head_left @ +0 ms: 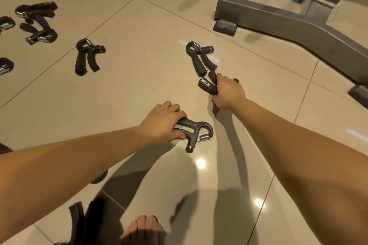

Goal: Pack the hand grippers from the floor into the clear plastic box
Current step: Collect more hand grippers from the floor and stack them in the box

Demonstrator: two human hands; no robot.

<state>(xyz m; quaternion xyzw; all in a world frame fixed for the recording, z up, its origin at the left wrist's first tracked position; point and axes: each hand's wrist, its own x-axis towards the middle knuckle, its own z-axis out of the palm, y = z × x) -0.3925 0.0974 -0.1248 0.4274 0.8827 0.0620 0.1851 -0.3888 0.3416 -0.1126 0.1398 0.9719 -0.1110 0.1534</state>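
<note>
Gripping one hand gripper (196, 132) by its paired handles, the left hand (162, 122) curls round it on the floor (139, 85); the right hand (227, 91) clasps a second gripper (207, 85). Both look stiff, light and springy, so the handles seem the surest hold. No box is in view.

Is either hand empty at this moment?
No: the left hand grips one hand gripper by its handles, and the right hand grips a second hand gripper.
</note>
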